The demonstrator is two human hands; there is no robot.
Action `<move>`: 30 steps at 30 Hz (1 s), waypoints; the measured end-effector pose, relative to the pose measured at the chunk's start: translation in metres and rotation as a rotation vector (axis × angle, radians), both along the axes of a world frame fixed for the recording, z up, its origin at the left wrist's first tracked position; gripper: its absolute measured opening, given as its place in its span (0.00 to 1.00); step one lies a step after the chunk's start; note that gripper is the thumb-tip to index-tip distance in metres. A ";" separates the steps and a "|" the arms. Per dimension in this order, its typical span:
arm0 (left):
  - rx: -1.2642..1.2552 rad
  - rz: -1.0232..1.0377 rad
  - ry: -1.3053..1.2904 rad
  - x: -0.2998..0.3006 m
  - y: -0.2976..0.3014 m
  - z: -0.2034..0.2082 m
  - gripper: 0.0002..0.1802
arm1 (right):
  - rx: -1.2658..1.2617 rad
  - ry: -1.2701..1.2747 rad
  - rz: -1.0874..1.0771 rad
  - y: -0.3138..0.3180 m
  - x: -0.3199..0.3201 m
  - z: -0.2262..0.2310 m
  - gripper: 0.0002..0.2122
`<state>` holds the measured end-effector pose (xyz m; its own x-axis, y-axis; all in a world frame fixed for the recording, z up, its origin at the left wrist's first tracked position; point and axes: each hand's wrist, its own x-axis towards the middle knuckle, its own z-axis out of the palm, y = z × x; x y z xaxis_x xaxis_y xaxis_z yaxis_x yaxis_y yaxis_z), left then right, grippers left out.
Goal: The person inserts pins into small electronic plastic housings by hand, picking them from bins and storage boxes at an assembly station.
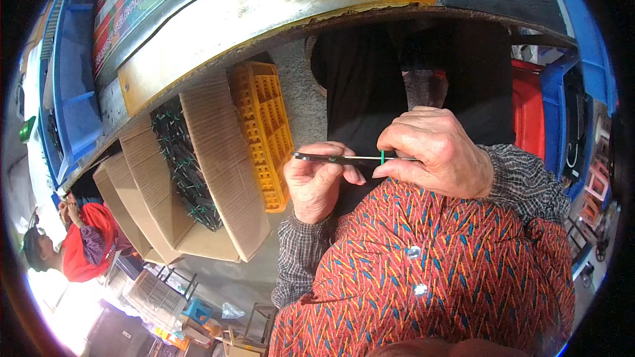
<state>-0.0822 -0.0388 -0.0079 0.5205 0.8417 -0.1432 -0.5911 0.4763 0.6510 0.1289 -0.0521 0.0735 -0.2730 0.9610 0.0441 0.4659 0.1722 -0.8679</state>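
Observation:
In front of my body, my left hand [314, 185] is closed, pinching a slim black piece [324, 158] between thumb and fingers. A thin pale rod [360, 157] runs from it across to my right hand [440, 153]. My right thumb and bent fingers are closed round the rod's other end, beside a small green band [382, 158] that stands across it. What kind of item this is I cannot make out. To the left, an open cardboard box [221, 158] holds a heap of black pieces [182, 165] with green bits on them.
A yellow plastic crate [261, 135] stands between the box and my legs. The worktable's metal edge [264, 23] curves across the top. Blue bins [76, 92] flank the left, with a red container [527, 109] at right. Another person [86, 241] in red sits far left.

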 end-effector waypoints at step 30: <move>0.312 0.006 0.382 -0.001 0.002 0.011 0.10 | -0.118 0.089 0.002 0.000 -0.004 -0.005 0.12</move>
<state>-0.0829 -0.0371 0.0031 0.4748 0.8778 -0.0631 -0.2846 0.2210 0.9328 0.1249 -0.0520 0.0687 -0.2750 0.9604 -0.0451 0.3862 0.0674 -0.9199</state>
